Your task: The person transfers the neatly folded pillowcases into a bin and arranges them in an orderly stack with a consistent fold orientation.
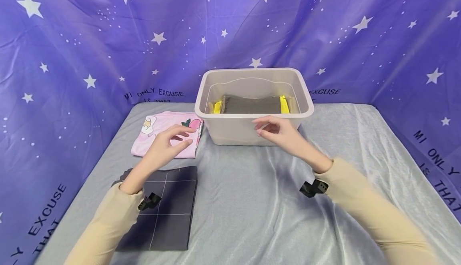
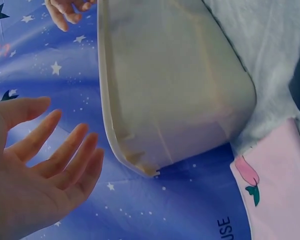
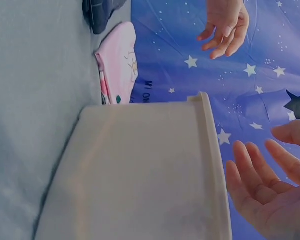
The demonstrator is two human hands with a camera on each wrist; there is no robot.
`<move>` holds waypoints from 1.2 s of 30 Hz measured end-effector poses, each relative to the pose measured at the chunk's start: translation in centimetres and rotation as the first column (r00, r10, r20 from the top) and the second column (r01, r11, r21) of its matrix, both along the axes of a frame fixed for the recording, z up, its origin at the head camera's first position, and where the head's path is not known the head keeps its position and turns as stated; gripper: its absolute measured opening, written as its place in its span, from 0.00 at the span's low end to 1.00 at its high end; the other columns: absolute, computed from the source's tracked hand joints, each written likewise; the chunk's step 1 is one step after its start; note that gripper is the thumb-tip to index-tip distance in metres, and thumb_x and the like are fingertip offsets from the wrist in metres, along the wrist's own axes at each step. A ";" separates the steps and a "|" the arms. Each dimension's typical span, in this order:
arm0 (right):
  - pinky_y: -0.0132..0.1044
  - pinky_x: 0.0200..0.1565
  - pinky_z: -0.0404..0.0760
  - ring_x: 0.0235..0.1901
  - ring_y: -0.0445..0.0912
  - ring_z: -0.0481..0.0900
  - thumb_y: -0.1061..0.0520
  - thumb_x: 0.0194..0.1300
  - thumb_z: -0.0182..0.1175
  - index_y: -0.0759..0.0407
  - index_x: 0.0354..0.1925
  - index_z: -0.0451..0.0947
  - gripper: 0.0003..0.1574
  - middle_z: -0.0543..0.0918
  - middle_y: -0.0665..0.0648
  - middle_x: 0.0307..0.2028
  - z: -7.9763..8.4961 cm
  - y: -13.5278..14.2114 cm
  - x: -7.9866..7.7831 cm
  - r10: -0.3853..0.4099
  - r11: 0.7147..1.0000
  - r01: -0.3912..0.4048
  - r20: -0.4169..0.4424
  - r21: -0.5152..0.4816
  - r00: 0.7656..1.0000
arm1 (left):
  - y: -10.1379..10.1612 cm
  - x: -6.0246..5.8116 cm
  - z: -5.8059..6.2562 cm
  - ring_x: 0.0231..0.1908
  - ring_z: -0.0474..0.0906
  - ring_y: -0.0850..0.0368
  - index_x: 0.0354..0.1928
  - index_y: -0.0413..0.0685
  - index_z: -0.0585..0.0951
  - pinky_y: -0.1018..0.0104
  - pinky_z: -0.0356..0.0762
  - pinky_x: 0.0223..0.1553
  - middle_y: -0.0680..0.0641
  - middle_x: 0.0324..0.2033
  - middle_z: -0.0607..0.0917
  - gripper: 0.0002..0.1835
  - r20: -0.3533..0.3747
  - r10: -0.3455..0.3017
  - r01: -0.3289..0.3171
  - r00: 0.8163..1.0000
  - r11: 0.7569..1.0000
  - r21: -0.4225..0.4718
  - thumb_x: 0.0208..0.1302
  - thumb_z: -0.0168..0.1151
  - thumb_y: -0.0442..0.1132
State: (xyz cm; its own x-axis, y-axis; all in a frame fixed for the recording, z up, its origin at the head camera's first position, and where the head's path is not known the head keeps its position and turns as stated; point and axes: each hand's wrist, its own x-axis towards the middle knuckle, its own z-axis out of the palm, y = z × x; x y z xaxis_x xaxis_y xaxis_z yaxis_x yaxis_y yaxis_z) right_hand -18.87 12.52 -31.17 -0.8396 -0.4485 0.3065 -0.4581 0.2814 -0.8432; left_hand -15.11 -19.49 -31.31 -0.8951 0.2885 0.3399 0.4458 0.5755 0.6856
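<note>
A pale beige plastic bin (image 1: pixel 237 131) stands at the back middle of the bed-like grey surface. Inside it lies a folded dark grey cloth (image 1: pixel 252 105), with yellow pieces (image 1: pixel 284 105) at both its ends. My right hand (image 1: pixel 275 131) hovers at the bin's front rim, fingers loosely bent and nothing in them. Over the folded pink cloth (image 1: pixel 151 143), which has a fruit print, my left hand (image 1: pixel 169 143) is held in the air, its fingers relaxed and apart. Both wrist views show bare palms beside the bin.
A folded dark cloth with white grid lines (image 1: pixel 176 205) lies at the front left, partly behind the left forearm. Grey velvety fabric (image 1: pixel 245 201) covers the surface. A purple star-printed curtain (image 1: pixel 230 25) hangs round the back and sides.
</note>
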 end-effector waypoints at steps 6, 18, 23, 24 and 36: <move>0.28 0.37 0.77 0.34 0.41 0.79 0.67 0.58 0.57 0.69 0.49 0.75 0.19 0.81 0.65 0.38 -1.0 -0.9 0.2 0.012 1.000 -0.012 0.007 0.023 1.000 | -0.9 0.5 -0.8 0.42 0.77 0.49 0.47 0.40 0.79 0.56 0.75 0.44 0.42 0.44 0.81 0.14 0.030 0.003 -0.002 1.000 0.999 -0.054 0.58 0.60 0.32; 0.31 0.38 0.78 0.33 0.47 0.80 0.70 0.58 0.54 0.73 0.49 0.74 0.18 0.79 0.67 0.36 -3.2 -3.2 0.3 0.087 0.996 -0.085 0.078 -0.029 0.993 | -3.9 1.8 -2.1 0.42 0.78 0.49 0.47 0.40 0.79 0.64 0.76 0.41 0.43 0.44 0.82 0.14 0.095 0.054 -0.041 0.994 0.991 -0.126 0.57 0.61 0.34; 0.32 0.38 0.79 0.33 0.46 0.80 0.69 0.58 0.54 0.73 0.49 0.73 0.18 0.79 0.67 0.36 -4.0 -4.1 0.4 0.110 0.993 -0.105 0.114 -0.053 0.987 | -4.9 2.5 -2.6 0.40 0.78 0.52 0.46 0.40 0.80 0.67 0.76 0.41 0.43 0.42 0.82 0.13 0.091 0.067 -0.056 0.994 0.990 -0.127 0.58 0.61 0.33; 0.33 0.39 0.80 0.33 0.45 0.80 0.69 0.59 0.54 0.73 0.49 0.73 0.18 0.79 0.68 0.36 -4.2 -4.3 0.4 0.113 0.993 -0.106 0.122 -0.055 0.986 | -5.1 2.6 -2.7 0.40 0.78 0.53 0.46 0.40 0.80 0.67 0.76 0.41 0.44 0.42 0.82 0.13 0.086 0.067 -0.056 0.994 0.990 -0.126 0.58 0.61 0.33; 0.33 0.39 0.79 0.36 0.62 0.80 0.69 0.58 0.53 0.74 0.51 0.71 0.21 0.78 0.73 0.39 -6.0 -6.7 0.9 0.161 0.984 -0.140 0.226 -0.106 0.961 | -7.6 4.1 -3.9 0.35 0.74 0.74 0.46 0.41 0.80 0.72 0.76 0.36 0.44 0.40 0.82 0.13 0.099 0.117 -0.102 0.988 0.985 -0.142 0.57 0.61 0.33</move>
